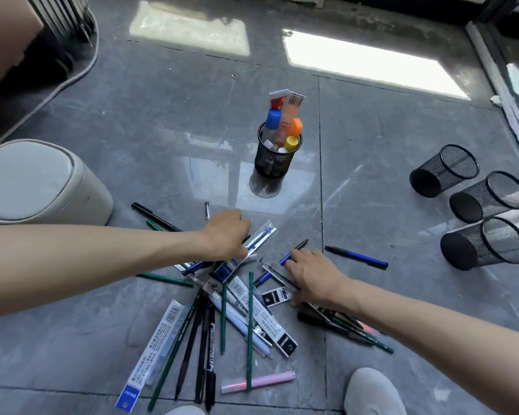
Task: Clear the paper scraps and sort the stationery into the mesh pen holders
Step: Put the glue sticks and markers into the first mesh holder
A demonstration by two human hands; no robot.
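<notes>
A heap of pens, green pencils and packaged refills (237,307) lies on the grey floor in front of me. My left hand (226,235) reaches over the heap's far side, its fingers curled onto a packaged refill (259,238). My right hand (309,272) lies on the heap's right side, fingers curled around a blue and black pen (285,260). An upright mesh pen holder (277,158) beyond the heap holds glue bottles and tubes. Three empty mesh holders (444,172) (489,196) (486,247) lie tipped at the right.
A pale lidded bin (39,181) stands at the left. A lone blue pen (357,257) lies right of the heap, a pink marker (261,381) near my shoes (372,393). A white cable (81,67) curves at the far left. A window track (504,94) borders the right.
</notes>
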